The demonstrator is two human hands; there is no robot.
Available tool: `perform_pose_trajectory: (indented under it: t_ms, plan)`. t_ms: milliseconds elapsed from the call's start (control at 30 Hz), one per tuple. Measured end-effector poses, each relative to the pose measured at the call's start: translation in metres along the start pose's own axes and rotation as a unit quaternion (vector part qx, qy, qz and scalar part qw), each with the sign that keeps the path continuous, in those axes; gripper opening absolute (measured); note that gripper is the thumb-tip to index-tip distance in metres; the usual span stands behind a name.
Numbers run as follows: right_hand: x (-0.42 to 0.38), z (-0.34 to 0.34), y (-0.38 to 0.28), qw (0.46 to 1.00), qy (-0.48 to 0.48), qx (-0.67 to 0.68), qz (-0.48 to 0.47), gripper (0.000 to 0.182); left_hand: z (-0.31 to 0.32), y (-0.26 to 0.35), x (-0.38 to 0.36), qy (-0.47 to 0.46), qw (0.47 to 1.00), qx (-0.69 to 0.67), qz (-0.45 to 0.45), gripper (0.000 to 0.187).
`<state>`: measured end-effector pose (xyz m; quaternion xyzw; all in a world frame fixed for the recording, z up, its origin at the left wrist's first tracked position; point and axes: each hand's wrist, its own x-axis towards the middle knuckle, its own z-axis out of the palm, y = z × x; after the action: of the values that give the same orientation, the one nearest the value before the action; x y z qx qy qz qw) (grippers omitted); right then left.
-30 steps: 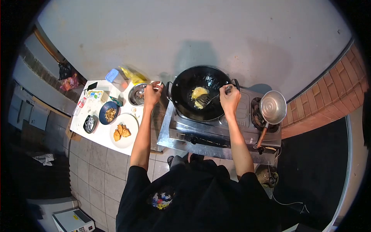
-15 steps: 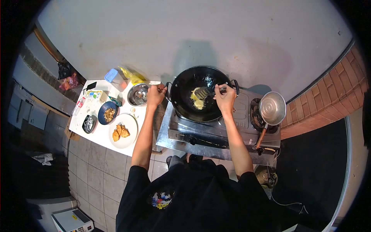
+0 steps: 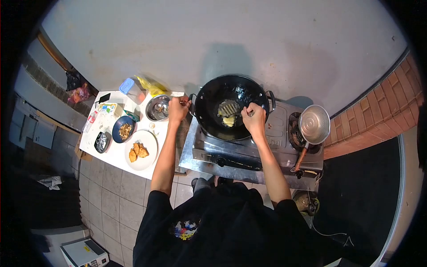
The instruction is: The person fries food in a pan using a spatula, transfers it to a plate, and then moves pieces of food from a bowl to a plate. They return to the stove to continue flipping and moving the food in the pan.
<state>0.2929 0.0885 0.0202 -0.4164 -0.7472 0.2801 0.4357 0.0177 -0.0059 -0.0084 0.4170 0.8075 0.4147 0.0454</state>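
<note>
A black wok (image 3: pixel 213 123) with two side handles sits on the gas stove (image 3: pixel 272 127). My right hand (image 3: pixel 254 119) is closed around the handle of a slotted spatula (image 3: pixel 228 108), over the right part of the wok. The spatula's head lies on the yellowish food (image 3: pixel 228 121) in the middle of the wok. At the wok's left side, my left hand (image 3: pixel 179 110) is closed close to the left handle, with its fingertips pinched together; what they hold is too small to make out. A metal bowl (image 3: pixel 158 108) stands just left of that hand.
On the white table (image 3: pixel 116 156) are a plate (image 3: pixel 150 161) with fried pieces (image 3: pixel 138 152), a blue bowl (image 3: pixel 117 134), a black container (image 3: pixel 101 142) and a blue-lidded box (image 3: pixel 132 90). A metal saucepan (image 3: pixel 314 124) sits on the right burner, its handle toward the front.
My right hand has moved slightly left and down, and the spatula's head has turned and shifted onto the upper part of the food. My left hand has barely moved.
</note>
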Motion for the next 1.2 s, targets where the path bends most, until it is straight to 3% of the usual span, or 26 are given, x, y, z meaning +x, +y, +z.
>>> perform_pose_trajectory:
  t_ms: [567,667,733,833,1067,1200]
  plan:
    - [0.007,-0.002,0.004,0.999,-0.036,0.007,-0.031,0.025,-0.002,0.005,-0.001,-0.002,1.0,0.001,-0.001,0.023]
    - [0.009,-0.005,0.003,0.998,-0.063,-0.023,-0.017,0.014,-0.001,0.0,0.001,-0.005,1.0,-0.008,-0.004,0.023]
    - [0.008,-0.004,0.003,0.997,-0.053,0.045,0.015,0.008,-0.003,0.001,0.002,-0.021,1.0,-0.014,-0.013,0.023]
    - [0.007,-0.005,0.0,0.999,-0.038,0.019,0.001,0.015,-0.007,0.004,0.002,-0.029,1.0,-0.005,-0.01,0.022]
    - [0.011,0.003,-0.001,0.999,-0.004,-0.014,0.043,0.011,-0.013,0.008,0.004,-0.049,0.998,-0.028,0.015,0.02]
    - [0.013,0.009,-0.009,0.997,0.066,-0.019,0.038,0.009,-0.017,0.012,0.002,-0.072,0.997,-0.038,0.008,0.022]
